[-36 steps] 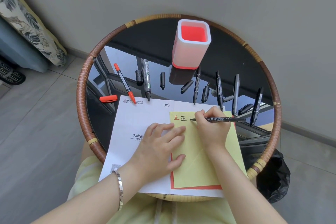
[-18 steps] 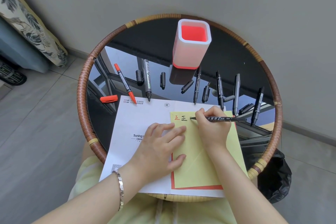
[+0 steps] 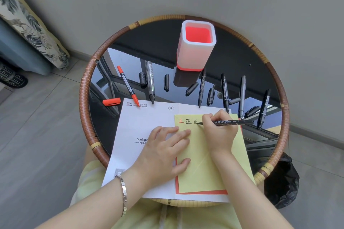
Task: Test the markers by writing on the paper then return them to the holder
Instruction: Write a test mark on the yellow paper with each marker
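Observation:
A yellow paper [image 3: 204,163] lies on a white sheet [image 3: 141,126] at the near side of the round glass table [image 3: 242,55]. My right hand [image 3: 217,132] grips a thin black marker [image 3: 230,122], its tip touching the yellow paper just right of three written characters. My left hand [image 3: 165,154] lies flat with spread fingers on the paper's left edge. The white-and-red holder [image 3: 195,46] stands empty at the back. An uncapped red marker [image 3: 128,86] and several black markers, such as one [image 3: 151,82], lie with loose caps across the table's middle.
A red cap [image 3: 111,101] lies left of the white sheet. The table has a woven rattan rim [image 3: 83,98]. A black bag [image 3: 281,178] sits on the floor at the right, a patterned curtain [image 3: 31,24] hangs at the left, and a grey wall is behind.
A third small black character has appeared on the yellow paper, and the marker tip now rests just right of it. My left hand has not moved.

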The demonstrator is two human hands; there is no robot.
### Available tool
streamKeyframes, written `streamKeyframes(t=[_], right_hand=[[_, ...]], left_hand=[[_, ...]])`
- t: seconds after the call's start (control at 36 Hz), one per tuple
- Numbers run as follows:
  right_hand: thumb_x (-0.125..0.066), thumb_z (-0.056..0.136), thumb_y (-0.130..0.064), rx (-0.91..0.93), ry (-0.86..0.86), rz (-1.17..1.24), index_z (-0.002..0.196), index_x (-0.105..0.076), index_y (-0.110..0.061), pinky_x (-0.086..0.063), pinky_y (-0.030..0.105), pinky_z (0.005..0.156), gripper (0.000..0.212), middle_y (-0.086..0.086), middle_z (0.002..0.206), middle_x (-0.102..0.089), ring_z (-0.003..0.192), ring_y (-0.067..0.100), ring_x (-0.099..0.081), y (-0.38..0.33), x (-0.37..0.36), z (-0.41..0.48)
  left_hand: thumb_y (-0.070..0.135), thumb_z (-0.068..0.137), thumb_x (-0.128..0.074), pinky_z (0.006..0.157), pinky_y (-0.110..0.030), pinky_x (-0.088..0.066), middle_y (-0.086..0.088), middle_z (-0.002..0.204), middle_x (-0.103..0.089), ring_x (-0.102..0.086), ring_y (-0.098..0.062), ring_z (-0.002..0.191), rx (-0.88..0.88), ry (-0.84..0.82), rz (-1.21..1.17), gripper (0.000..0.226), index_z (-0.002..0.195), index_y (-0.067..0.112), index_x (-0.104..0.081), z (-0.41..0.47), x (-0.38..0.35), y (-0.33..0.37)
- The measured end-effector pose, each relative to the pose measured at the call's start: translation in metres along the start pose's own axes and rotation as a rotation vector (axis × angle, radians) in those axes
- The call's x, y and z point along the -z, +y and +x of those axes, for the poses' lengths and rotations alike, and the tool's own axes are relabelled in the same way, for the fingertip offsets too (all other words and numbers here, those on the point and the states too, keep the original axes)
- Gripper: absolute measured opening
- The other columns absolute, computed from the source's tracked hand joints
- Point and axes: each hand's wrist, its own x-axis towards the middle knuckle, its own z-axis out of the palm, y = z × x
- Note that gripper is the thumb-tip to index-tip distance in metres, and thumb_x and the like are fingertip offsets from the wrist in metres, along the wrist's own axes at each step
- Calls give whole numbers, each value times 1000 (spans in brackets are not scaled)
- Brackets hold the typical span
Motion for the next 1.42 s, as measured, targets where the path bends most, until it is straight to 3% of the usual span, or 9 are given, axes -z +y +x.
streamKeyframes(t=[0.14, 0.31, 0.44, 0.53, 0.61, 0.75, 0.89, 1.06, 1.42], right_hand=[[-57, 72, 8, -6, 27, 17, 45, -31, -19, -27, 11, 46, 46, -12, 40, -42, 42, 4, -33, -2, 2, 0], [-62, 82, -9, -140, 48, 117, 56, -44, -17, -37, 16, 52, 33, -2, 52, -47, 52, 13, -45, -9, 6, 5], [-65, 84, -26, -279, -132, 164, 66, -50, -17, -37, 13, 46, 25, 0, 53, -48, 38, -1, -41, -23, 17, 18], [-58, 89, -22, -258, -291, 136, 75, -57, -19, -43, 11, 56, 14, -2, 60, -53, 48, 0, -48, -40, 26, 32], [-53, 92, -18, -261, -439, 173, 80, -59, -19, -46, 22, 65, 14, -1, 68, -55, 63, 11, -51, -62, 29, 45], [-52, 90, -34, -151, -627, -210, 76, -64, -15, -47, 28, 70, 27, -1, 69, -59, 67, 13, -55, -92, 17, 61], [-65, 82, -33, -83, -714, -481, 52, -48, -9, -36, 23, 46, 41, 0, 50, -52, 44, 12, -44, -93, -20, 64], [-73, 75, -30, 1, -662, -606, 63, -43, -9, -35, 28, 53, 39, 10, 65, -48, 58, 22, -45, -78, -53, 64], [-56, 90, -29, -54, -775, -709, 56, -25, -13, -19, 28, 45, 49, 2, 52, -27, 46, 18, -24, -83, -54, 58]], left_hand=[[46, 75, -54, 94, -36, -32, 11, 120, -63, -47, -18, 111, 2, -1, -5, 34, 97, 21, -62, 0, 0, 0], [46, 75, -53, 94, -36, -32, 11, 120, -63, -47, -18, 111, 3, -8, 0, 34, 96, 21, -63, 0, 0, 0], [46, 75, -53, 95, -36, -31, 11, 121, -63, -46, -18, 112, 5, -13, -5, 35, 97, 21, -63, -1, 0, -1], [46, 75, -53, 94, -36, -31, 12, 121, -62, -46, -18, 112, 4, -4, -7, 34, 96, 21, -64, -1, -1, -1], [45, 75, -54, 94, -36, -31, 11, 121, -62, -46, -18, 112, 0, 9, -17, 33, 96, 21, -62, -1, -1, -1], [45, 75, -54, 92, -36, -32, 11, 121, -63, -47, -19, 111, -6, 11, -16, 33, 95, 21, -63, -1, -1, -1], [45, 74, -55, 92, -35, -32, 12, 121, -62, -47, -18, 111, -11, 20, -23, 33, 98, 22, -59, -1, -1, -1], [46, 74, -54, 92, -35, -31, 13, 121, -62, -47, -18, 111, -9, 14, -19, 34, 98, 23, -57, -1, -2, -1], [45, 73, -54, 92, -35, -32, 12, 120, -63, -48, -17, 110, -21, 42, -17, 33, 97, 23, -56, -1, -3, -2]])
